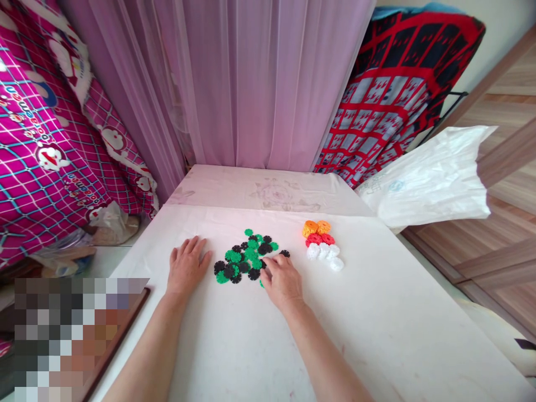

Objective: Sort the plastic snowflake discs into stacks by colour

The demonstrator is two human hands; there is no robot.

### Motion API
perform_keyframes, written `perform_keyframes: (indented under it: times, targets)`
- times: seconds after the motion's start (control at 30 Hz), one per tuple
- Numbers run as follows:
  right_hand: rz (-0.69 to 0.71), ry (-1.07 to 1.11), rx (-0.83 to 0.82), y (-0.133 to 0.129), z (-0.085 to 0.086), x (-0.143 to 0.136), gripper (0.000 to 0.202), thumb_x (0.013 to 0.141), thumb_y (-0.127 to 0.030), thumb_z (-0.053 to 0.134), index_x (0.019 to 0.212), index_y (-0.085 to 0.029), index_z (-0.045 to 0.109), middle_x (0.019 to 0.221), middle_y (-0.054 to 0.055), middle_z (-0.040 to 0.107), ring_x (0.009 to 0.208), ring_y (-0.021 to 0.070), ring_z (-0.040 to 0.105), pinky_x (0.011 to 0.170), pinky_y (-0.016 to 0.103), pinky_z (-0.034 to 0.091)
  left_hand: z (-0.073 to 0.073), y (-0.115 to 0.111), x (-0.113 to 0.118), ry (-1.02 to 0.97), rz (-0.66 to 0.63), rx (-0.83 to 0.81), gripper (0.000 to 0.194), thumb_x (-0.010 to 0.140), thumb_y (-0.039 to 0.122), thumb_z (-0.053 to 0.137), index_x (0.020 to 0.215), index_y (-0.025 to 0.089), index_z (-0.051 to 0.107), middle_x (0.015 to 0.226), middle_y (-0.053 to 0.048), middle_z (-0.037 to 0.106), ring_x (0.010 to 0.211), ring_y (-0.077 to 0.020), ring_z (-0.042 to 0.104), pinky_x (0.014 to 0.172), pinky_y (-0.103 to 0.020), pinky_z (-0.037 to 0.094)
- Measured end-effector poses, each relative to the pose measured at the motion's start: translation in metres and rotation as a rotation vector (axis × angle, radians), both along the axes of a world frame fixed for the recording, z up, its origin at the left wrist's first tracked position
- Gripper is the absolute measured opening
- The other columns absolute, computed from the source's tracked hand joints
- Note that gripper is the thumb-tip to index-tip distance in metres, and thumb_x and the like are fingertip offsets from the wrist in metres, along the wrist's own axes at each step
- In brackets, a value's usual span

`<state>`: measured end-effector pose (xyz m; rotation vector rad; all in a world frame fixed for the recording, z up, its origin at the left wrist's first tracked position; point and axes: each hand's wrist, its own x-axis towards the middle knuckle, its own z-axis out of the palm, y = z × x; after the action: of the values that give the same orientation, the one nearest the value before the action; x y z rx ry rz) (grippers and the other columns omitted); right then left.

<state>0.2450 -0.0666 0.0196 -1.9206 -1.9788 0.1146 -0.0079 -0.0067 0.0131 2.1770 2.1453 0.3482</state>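
Note:
A loose pile of green and black notched plastic discs (pixel 245 255), like snowflake building discs, is spread on the white table. My left hand (pixel 187 264) lies flat left of the pile, fingers apart, holding nothing. At the pile's right edge is my right hand (pixel 285 280), its thumb and index finger closed around the edge of a black disc (pixel 263 264); the other fingers curl and partly hide what lies beneath. One more black disc (pixel 285 253) sits just beyond its knuckles. To the right, small groups of orange discs (pixel 310 228), red discs (pixel 320 240) and white discs (pixel 324 250) lie together.
The table (pixel 234 340) has a floral cover at its far end. A white plastic bag (pixel 435 178) hangs at the right edge. Behind are a purple curtain (pixel 259 84), a red patterned cloth (pixel 385 100) and a pink checked cloth (pixel 54 123). A blurred-out patch covers the lower left.

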Motion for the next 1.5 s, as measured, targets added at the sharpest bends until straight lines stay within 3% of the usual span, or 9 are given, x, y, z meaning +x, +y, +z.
perform_keyframes:
  times: [0.23,0.4,0.5,0.7,0.9,1.17,1.5]
  targets:
    - [-0.032,-0.014,-0.057,-0.004,0.001,-0.004,0.02,0.087,-0.029,0.062,0.105,-0.024,0.071,0.103,0.006,0.067,0.099,0.021,0.062,0.079,0.028,0.048,0.0,0.0,0.0,-0.001,0.0,0.009,0.052,0.097,0.045,0.036,0.141,0.021,0.052,0.155,-0.008,0.045,0.145,-0.0291,0.035,0.118,-0.055,0.025]
    - [-0.017,0.032,-0.094,-0.001,0.005,-0.003,0.033,0.085,-0.034,0.068,0.119,-0.031,0.068,0.102,0.003,0.067,0.096,0.0193,0.064,0.075,0.027,0.048,0.0,0.001,0.0,0.009,0.001,0.005,0.052,0.098,0.045,0.035,0.141,0.021,0.052,0.155,-0.008,0.044,0.145,-0.0287,0.035,0.118,-0.054,0.024]
    - [-0.021,0.049,-0.094,0.0,0.003,-0.006,0.027,0.084,-0.033,0.069,0.111,-0.031,0.07,0.099,0.002,0.068,0.093,0.0182,0.065,0.072,0.026,0.047,-0.001,0.001,0.0,0.01,0.006,0.004,0.051,0.098,0.045,0.036,0.142,0.023,0.051,0.155,-0.008,0.045,0.145,-0.0284,0.035,0.118,-0.054,0.024]
    - [-0.038,0.014,0.115,-0.008,-0.016,0.003,0.012,0.084,-0.031,0.066,0.093,-0.025,0.071,0.088,0.003,0.068,0.082,0.0171,0.064,0.065,0.024,0.043,-0.001,0.001,-0.001,0.007,-0.002,0.016,0.052,0.097,0.045,0.036,0.141,0.023,0.052,0.154,-0.008,0.046,0.144,-0.0289,0.036,0.118,-0.055,0.025]
    - [-0.2,0.132,0.356,0.007,-0.022,0.046,0.023,0.09,-0.039,0.057,0.098,-0.023,0.072,0.089,0.004,0.068,0.076,0.0158,0.06,0.068,0.026,0.042,-0.001,0.001,0.0,0.001,0.0,0.015,0.052,0.098,0.046,0.035,0.141,0.022,0.052,0.154,-0.009,0.046,0.145,-0.0291,0.035,0.118,-0.055,0.024]
    - [-0.234,0.142,0.234,0.02,-0.029,0.05,0.024,0.089,-0.04,0.058,0.098,-0.024,0.073,0.095,0.005,0.066,0.089,0.0183,0.059,0.073,0.027,0.04,0.001,0.001,0.0,-0.007,0.011,0.013,0.05,0.097,0.045,0.037,0.14,0.025,0.053,0.154,-0.008,0.047,0.145,-0.0285,0.036,0.118,-0.054,0.025]
    - [-0.273,0.058,0.126,0.015,-0.017,0.045,0.024,0.09,-0.036,0.06,0.106,-0.021,0.07,0.102,0.007,0.064,0.095,0.0194,0.057,0.077,0.028,0.04,-0.002,0.001,-0.001,0.002,-0.006,0.041,0.05,0.097,0.045,0.038,0.14,0.026,0.054,0.152,-0.009,0.048,0.143,-0.0293,0.037,0.118,-0.055,0.026]
